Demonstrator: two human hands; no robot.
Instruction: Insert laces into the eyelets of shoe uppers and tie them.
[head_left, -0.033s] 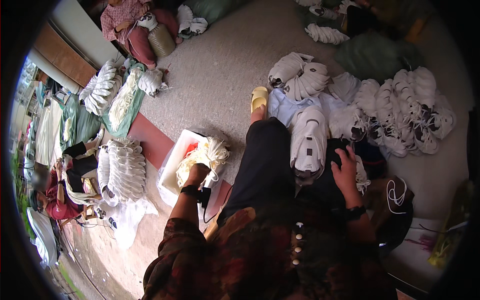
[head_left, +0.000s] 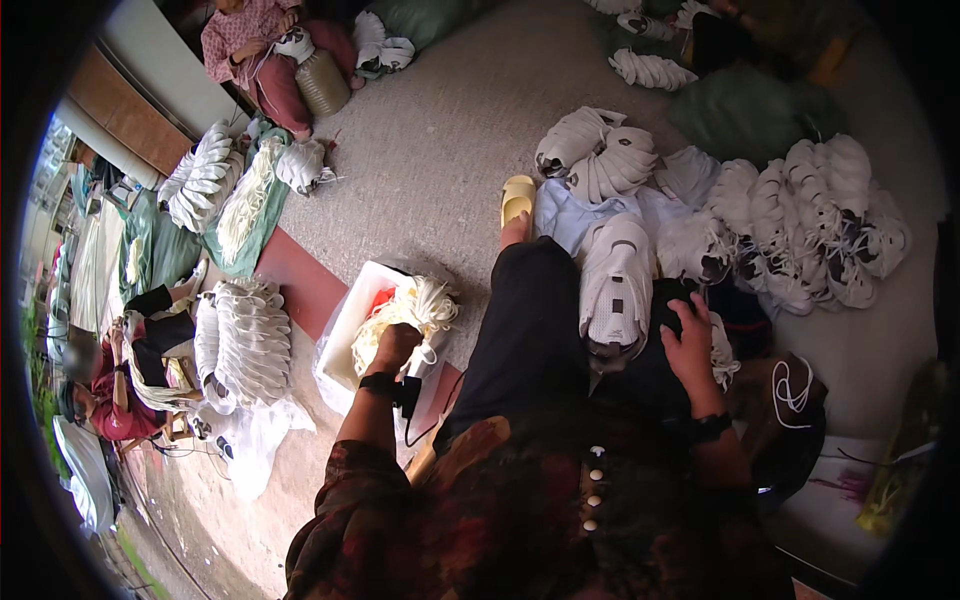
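Your L hand is at a heap of long cream fabric laces in a white rectangular box on your L; fingers curled, can't tell if they pinch any. Your R hand has fingers spread & slightly bent, over or on your dark cloth trousers, contact unclear. The white mesh shoe upper w/ dark patches sits btwn your legs. Nested white shoe uppers lie fwd R, beyond that hand.
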